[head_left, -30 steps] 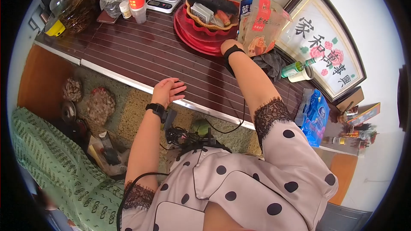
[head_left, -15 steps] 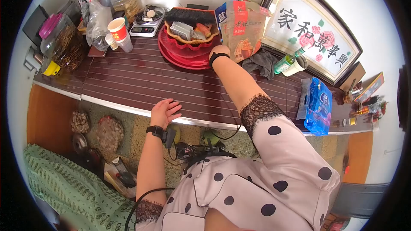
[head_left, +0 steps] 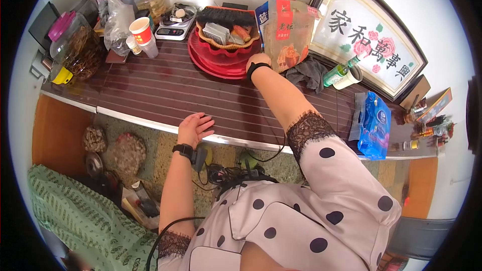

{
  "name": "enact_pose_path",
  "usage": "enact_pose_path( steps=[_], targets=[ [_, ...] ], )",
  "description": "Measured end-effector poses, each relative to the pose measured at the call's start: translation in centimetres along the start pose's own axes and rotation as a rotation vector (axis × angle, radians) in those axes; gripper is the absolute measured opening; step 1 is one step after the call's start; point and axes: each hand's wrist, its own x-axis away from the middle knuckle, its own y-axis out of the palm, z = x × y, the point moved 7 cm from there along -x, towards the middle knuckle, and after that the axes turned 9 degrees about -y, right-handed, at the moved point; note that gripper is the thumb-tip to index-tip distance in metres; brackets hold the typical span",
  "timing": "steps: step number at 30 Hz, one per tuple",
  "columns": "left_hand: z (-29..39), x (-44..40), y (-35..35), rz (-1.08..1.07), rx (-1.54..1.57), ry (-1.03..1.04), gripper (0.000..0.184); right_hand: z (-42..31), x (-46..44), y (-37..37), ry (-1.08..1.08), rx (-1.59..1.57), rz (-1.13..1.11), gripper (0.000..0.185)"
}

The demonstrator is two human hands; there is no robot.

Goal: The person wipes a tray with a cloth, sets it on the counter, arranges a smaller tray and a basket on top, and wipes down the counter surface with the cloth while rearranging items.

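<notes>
My left hand is open over the front edge of the dark striped table, its fingers spread and nothing in it. Farther back, my right hand reaches to the right rim of the stacked red trays, beside the foot of a brown paper bag. Its fingers are hidden behind the back of the hand, so any grip cannot be made out. On the trays sits a basket with small packets and a black brush.
A paper cup, a scale and a large jar stand at the back left. To the right are a dark cloth, a green bottle, a blue package and a framed picture.
The view has shifted, bringing more of the back left into sight. My right hand remains by the trays and the bag, and my left hand stays open at the table edge.
</notes>
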Motion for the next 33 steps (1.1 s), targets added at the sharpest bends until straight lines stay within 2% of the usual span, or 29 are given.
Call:
enact_pose_path(
  steps=[2,4,6,14,16,19,28,33],
  targets=[
    [0.0,-0.1,0.0,-0.008,-0.005,0.006,0.03,0.4,0.2,0.6,0.016,-0.018,-0.01,0.026],
    [0.0,0.0,0.0,-0.006,0.007,0.005,0.03,-0.2,1.4,0.0,-0.082,-0.014,0.114,0.028],
    [0.1,0.0,0.1,-0.005,-0.004,0.002,0.03,-0.3,1.8,0.4,-0.113,0.008,0.07,0.03],
    [0.0,-0.1,-0.1,-0.032,-0.019,0.005,0.034,0.4,0.3,0.9,-0.217,0.076,0.155,0.029],
    [0.0,-0.1,-0.1,-0.032,-0.014,0.008,0.034,1.0,-0.1,0.6,-0.11,-0.044,0.214,0.031],
    [-0.1,-0.2,-0.2,-0.034,-0.014,0.007,0.034,0.5,0.2,0.2,-0.187,0.015,0.184,0.031],
    [0.1,0.0,0.0,-0.011,0.0,-0.006,0.032,0.7,-0.5,0.2,-0.105,-0.014,0.186,0.029],
    [0.1,0.1,0.0,-0.015,-0.003,0.002,0.031,0.6,0.1,0.3,-0.15,0.065,0.204,0.029]
  ],
)
